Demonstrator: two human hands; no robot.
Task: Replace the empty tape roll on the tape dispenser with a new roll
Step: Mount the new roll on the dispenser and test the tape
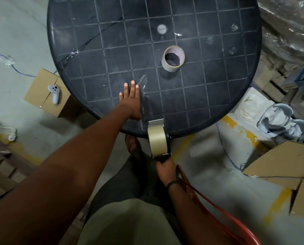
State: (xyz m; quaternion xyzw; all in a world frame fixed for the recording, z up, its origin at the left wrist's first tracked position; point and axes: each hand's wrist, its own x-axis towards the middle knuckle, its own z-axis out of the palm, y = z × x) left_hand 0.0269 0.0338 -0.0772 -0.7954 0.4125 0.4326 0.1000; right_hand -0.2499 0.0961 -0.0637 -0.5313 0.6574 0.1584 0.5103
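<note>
My right hand (165, 169) grips the handle of a tape dispenser (159, 138) at the near edge of the round black table (218, 82). A full beige tape roll sits on the dispenser. A clear strip of tape (144, 96) runs from the dispenser's blade across the tabletop. My left hand (131, 99) lies flat on the table with fingers together, pressing beside the strip. An empty cardboard tape core (173, 58) lies on the table further away, to the right of my left hand.
A cardboard box (41, 96) with a white controller (54, 93) on it stands on the floor to the left. More cardboard (280, 167) and a white headset (278, 121) lie at the right. A red chair edge (236, 225) is by my right arm.
</note>
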